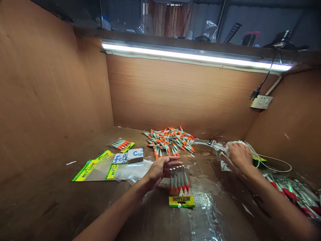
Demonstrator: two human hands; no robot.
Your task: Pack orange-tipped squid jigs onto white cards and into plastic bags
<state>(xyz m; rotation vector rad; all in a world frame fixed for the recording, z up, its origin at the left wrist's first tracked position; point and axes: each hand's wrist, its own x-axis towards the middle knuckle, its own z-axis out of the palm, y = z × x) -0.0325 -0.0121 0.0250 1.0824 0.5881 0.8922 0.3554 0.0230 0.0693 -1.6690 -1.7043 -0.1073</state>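
A clear packet of white-and-orange fishing lures (179,180) lies in front of me, its yellow-green "BCT LURE" header towards me. My left hand (160,170) is at the packet's far left edge, fingers stretched out and apart; whether it touches the plastic I cannot tell. Off to the right, my right hand (240,154) is closed over crumpled clear plastic (230,144), its fingertips hidden. A pile of loose lures (170,140) lies behind the packet, against the back wall.
Flat header bags (96,166) lie at left under lettered card pieces (135,155), near another filled lure packet (120,144). Red-and-clear packets (296,194) are heaped at right. A pale cord (278,170) loops beside my right hand. Wooden walls (175,93) enclose the bench.
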